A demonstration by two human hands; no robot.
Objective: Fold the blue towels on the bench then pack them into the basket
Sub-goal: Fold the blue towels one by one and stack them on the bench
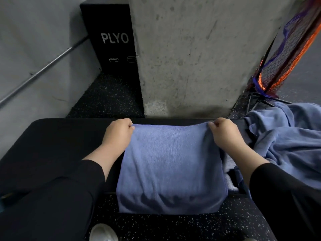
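Black bench (52, 136): blue towel (170, 167) draped lengthwise toward viewer; left hand (119, 131), right hand (224, 131) pinching far corners.

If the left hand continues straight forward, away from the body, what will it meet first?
Probably the grey concrete pillar, beyond the far edge of the black padded bench. The left hand pinches the blue towel; depth is unclear.

The light here is dim and soft, with no bright spots or glare. The gray wall (199, 54) at the top gets the most light. My black bench (57, 136) is so dark I can hardly see its edges. The picture bends at the sides and corners. The blue towel (171, 164) looks a little fuzzy.
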